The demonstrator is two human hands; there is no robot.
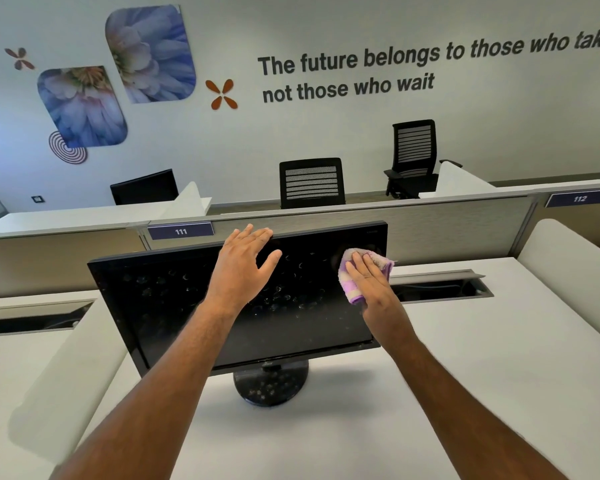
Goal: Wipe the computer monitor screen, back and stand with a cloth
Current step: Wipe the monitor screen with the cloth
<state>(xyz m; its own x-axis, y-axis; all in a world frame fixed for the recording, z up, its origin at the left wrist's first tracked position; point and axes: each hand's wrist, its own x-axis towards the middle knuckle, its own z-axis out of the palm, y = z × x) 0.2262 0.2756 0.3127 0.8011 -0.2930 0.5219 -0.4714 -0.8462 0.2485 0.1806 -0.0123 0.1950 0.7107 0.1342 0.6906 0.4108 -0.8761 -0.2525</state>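
A black monitor stands on the white desk, its dark screen facing me and dotted with smudges. Its round black stand below is also spotted. My left hand lies flat with fingers spread over the top edge of the monitor, near the middle. My right hand presses a pink and purple cloth flat against the upper right part of the screen. The back of the monitor is hidden.
The white desk has rounded side dividers and cable troughs behind the monitor. A grey partition with labels 111 and 112 runs behind. Black office chairs stand beyond it.
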